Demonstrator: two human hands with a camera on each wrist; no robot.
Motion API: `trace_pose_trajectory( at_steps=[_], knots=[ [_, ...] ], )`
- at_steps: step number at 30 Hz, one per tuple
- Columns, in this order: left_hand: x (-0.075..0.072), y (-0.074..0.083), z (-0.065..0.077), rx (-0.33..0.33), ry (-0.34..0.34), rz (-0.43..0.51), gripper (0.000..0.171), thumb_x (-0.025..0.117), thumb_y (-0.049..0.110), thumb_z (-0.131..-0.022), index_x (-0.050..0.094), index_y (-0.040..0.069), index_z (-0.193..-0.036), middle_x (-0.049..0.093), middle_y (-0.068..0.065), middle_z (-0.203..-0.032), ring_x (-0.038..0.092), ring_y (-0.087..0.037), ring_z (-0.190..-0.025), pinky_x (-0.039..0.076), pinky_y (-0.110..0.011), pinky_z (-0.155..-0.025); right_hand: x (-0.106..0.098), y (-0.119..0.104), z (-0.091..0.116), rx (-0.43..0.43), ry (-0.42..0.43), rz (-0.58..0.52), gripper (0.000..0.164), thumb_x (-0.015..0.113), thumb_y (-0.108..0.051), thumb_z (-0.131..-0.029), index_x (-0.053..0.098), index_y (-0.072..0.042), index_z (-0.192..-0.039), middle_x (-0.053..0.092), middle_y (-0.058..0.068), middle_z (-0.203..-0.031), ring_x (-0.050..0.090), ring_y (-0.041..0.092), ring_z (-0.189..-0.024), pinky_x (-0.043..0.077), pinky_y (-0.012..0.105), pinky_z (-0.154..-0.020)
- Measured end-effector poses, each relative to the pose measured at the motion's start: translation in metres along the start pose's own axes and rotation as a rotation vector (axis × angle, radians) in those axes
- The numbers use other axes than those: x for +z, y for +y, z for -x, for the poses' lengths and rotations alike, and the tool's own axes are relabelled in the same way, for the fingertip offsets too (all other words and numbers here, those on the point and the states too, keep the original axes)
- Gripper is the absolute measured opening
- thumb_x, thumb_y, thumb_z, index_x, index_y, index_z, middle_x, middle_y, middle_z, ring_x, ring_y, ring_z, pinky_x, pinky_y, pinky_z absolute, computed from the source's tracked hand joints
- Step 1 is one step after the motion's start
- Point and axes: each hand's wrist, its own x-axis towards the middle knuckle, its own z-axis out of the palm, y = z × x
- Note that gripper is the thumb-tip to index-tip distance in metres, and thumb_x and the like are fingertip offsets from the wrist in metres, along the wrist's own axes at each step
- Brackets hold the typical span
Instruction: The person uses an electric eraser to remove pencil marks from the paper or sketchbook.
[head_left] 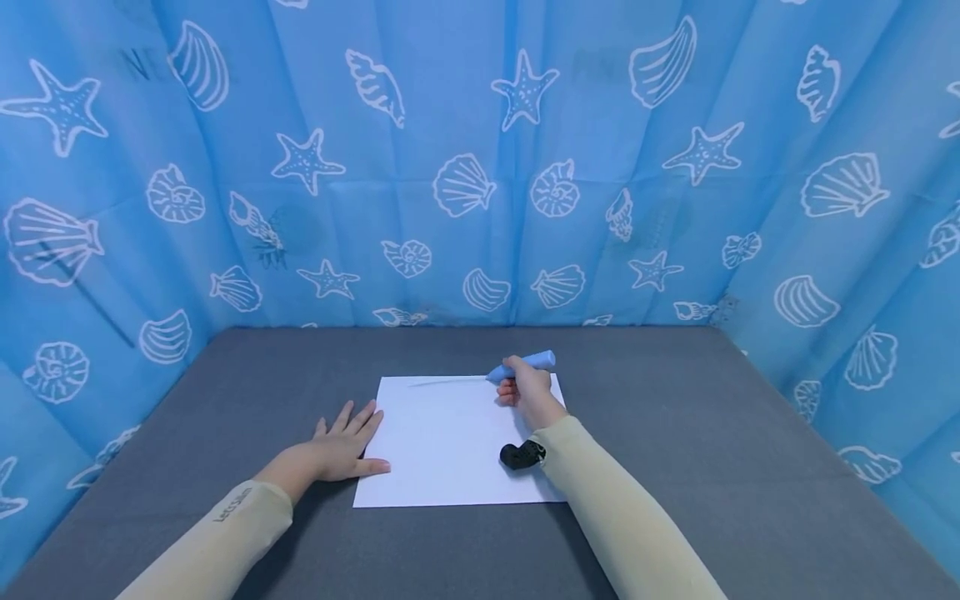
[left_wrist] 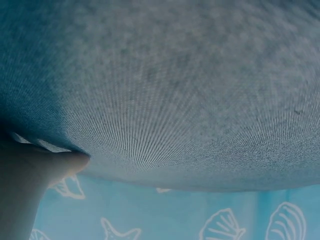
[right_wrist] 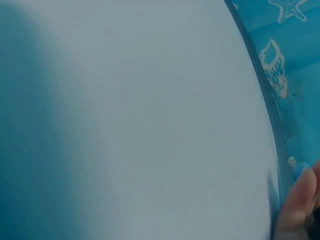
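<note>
A sheet of white paper (head_left: 450,450) lies flat on the grey tabletop in the head view. My right hand (head_left: 532,392) grips a thick blue marker (head_left: 540,359) near the paper's top right corner. The marker lies slanted, its pointed tip down at the top edge of the sheet. A faint thin line (head_left: 447,382) runs leftward from the tip. With fingers spread, my left hand (head_left: 341,450) rests at the paper's left edge, thumb on the sheet. The right wrist view shows only some fingers (right_wrist: 302,192) and a bit of the marker (right_wrist: 299,169).
A grey cloth (head_left: 712,467) covers the table around the paper. Behind and at both sides hangs a blue curtain (head_left: 480,242) printed with white shells and starfish. A black device (head_left: 522,455) sits at my right wrist, above the paper.
</note>
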Motion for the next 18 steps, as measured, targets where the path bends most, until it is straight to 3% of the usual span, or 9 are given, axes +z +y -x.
trace_pose_trajectory(
  at_steps=[4,7,12,18],
  knots=[
    [0.004,-0.005,-0.002,0.012,-0.014,0.012,0.103,0.05,0.071,-0.087,0.015,0.001,-0.154,0.004,-0.022,-0.16,-0.007,-0.05,-0.142,-0.004,-0.073,-0.103,-0.007,-0.002,-0.005,0.008,-0.058,-0.059,0.025,0.063,-0.02,-0.093,0.058,0.004,-0.096,0.058,0.008,-0.067,0.061,0.013,-0.054,0.054,0.024,-0.054],
    [0.008,-0.009,-0.006,0.015,-0.008,0.006,0.108,0.047,0.077,-0.084,0.014,0.002,-0.155,0.003,-0.019,-0.161,-0.009,-0.047,-0.143,-0.006,-0.072,-0.104,-0.01,-0.002,-0.009,-0.004,-0.094,-0.031,0.018,0.062,-0.014,-0.092,0.059,0.004,-0.095,0.059,0.009,-0.067,0.061,0.013,-0.055,0.054,0.024,-0.054],
    [0.013,-0.015,-0.012,0.012,0.029,-0.009,0.107,0.048,0.077,-0.083,0.017,0.004,-0.155,0.005,-0.017,-0.162,-0.006,-0.046,-0.144,-0.004,-0.072,-0.104,-0.006,-0.003,-0.011,-0.014,-0.02,0.036,0.014,0.062,-0.012,-0.087,0.056,0.0,-0.084,0.052,0.004,-0.061,0.048,0.008,-0.048,0.043,0.019,-0.046],
    [0.006,-0.009,-0.007,0.005,0.006,-0.006,0.103,0.05,0.072,-0.086,0.017,0.002,-0.154,0.005,-0.02,-0.161,-0.006,-0.048,-0.143,-0.003,-0.072,-0.104,0.001,-0.003,-0.007,-0.047,0.054,0.076,0.013,0.063,-0.011,-0.084,0.055,-0.002,-0.077,0.05,0.002,-0.057,0.044,0.006,-0.045,0.039,0.018,-0.044]
  ],
)
